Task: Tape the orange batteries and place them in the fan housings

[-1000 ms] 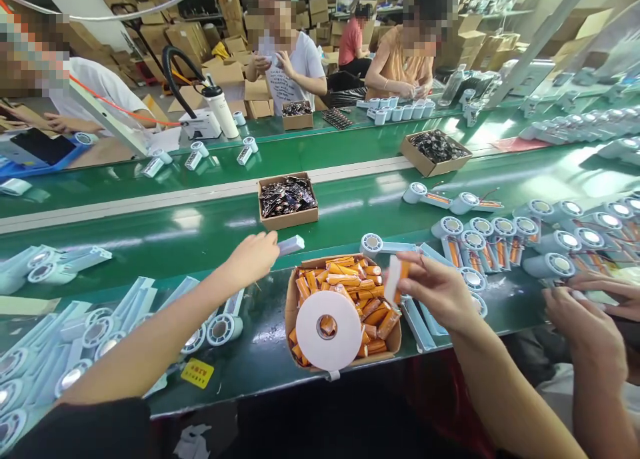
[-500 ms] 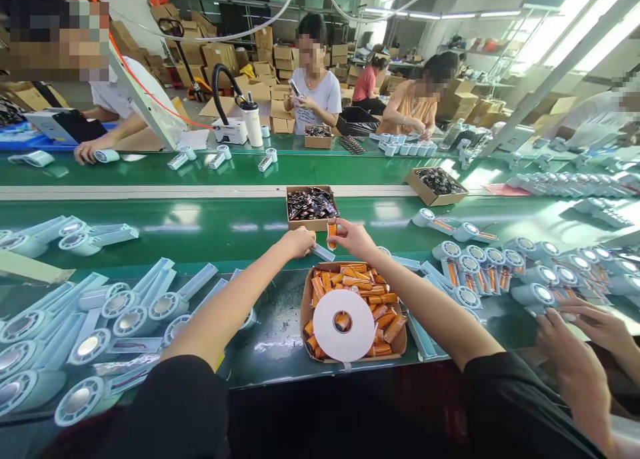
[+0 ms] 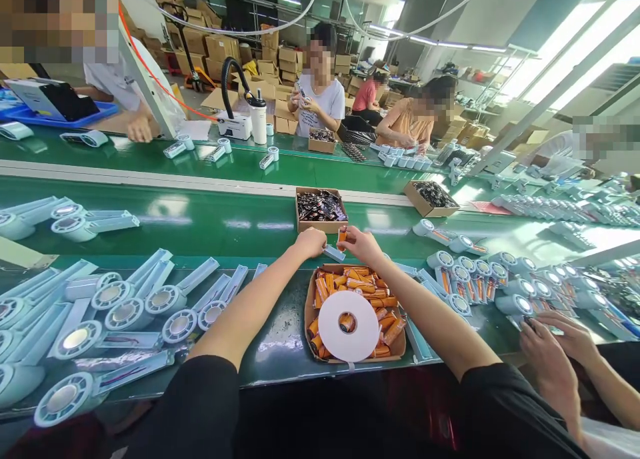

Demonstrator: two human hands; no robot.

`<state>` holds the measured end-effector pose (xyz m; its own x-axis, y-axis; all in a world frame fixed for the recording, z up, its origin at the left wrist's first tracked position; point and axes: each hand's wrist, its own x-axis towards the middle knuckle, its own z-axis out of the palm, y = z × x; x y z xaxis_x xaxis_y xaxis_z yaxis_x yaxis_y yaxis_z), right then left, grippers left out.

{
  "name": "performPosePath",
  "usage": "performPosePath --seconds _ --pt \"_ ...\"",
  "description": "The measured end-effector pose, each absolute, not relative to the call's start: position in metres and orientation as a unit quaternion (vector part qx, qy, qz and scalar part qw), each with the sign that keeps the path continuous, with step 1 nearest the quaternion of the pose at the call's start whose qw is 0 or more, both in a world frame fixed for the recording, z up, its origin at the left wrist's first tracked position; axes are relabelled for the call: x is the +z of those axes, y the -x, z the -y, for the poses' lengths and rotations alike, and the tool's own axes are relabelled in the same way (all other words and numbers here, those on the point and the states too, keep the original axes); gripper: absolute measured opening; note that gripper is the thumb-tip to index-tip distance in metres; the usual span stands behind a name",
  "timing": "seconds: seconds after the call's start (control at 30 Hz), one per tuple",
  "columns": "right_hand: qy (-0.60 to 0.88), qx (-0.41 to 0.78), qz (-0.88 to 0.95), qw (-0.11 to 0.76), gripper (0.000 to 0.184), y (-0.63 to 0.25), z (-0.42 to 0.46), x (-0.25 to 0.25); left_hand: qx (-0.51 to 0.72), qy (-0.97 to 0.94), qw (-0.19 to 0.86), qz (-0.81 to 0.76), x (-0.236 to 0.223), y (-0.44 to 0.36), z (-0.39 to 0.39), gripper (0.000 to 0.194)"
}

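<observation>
My left hand (image 3: 311, 242) is closed around a light-blue fan housing (image 3: 334, 252), whose open handle points right; the rest of the housing is hidden by the hand. In my right hand (image 3: 364, 244) an orange-wrapped battery (image 3: 342, 237) is pinched upright, just above the handle's end. Whether battery and handle touch, I cannot tell. Below both hands stands a cardboard box (image 3: 309, 307) full of orange batteries (image 3: 357, 280). A roll of white tape (image 3: 331, 326) leans on the box's near side.
Many light-blue fan housings (image 3: 165, 299) lie at left, and fans with batteries (image 3: 467, 266) at right. A box of black parts (image 3: 321, 227) sits just beyond my hands. A co-worker's hands (image 3: 550, 352) work at the right edge. Other people sit across the green belt (image 3: 225, 209).
My right hand has carried the battery from the right of the box leftward to the housing in my left hand. The camera view has tilted up.
</observation>
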<state>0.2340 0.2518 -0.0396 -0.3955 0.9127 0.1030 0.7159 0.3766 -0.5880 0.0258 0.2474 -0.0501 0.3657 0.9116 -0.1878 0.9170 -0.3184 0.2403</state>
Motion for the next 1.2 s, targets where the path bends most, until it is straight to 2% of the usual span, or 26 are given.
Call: performPosePath --seconds 0.2,0.7,0.83,1.0,1.1,1.2 --pt "0.496 0.194 0.832 0.157 0.036 -0.240 -0.244 -0.041 0.002 -0.827 0.182 -0.532 -0.048 -0.022 -0.262 0.031" --pt "0.473 0.086 0.875 -0.050 0.025 -0.236 -0.255 -0.023 0.054 -0.805 0.232 -0.543 -0.051 -0.032 -0.277 0.030" --pt "0.465 0.084 0.878 -0.080 0.030 -0.234 -0.255 -0.024 0.090 -0.785 0.242 -0.563 -0.050 -0.033 -0.275 0.030" --pt "0.455 0.122 0.879 -0.071 0.039 -0.226 -0.264 -0.029 0.114 -0.765 0.232 -0.590 -0.048 -0.040 -0.271 0.030" --pt "0.455 0.162 0.876 -0.020 0.028 -0.227 -0.271 -0.027 0.145 -0.768 0.207 -0.588 -0.037 -0.049 -0.260 0.028" --pt "0.452 0.197 0.866 0.088 0.013 -0.236 -0.274 -0.022 0.214 -0.790 0.154 -0.554 -0.023 -0.060 -0.235 0.030"
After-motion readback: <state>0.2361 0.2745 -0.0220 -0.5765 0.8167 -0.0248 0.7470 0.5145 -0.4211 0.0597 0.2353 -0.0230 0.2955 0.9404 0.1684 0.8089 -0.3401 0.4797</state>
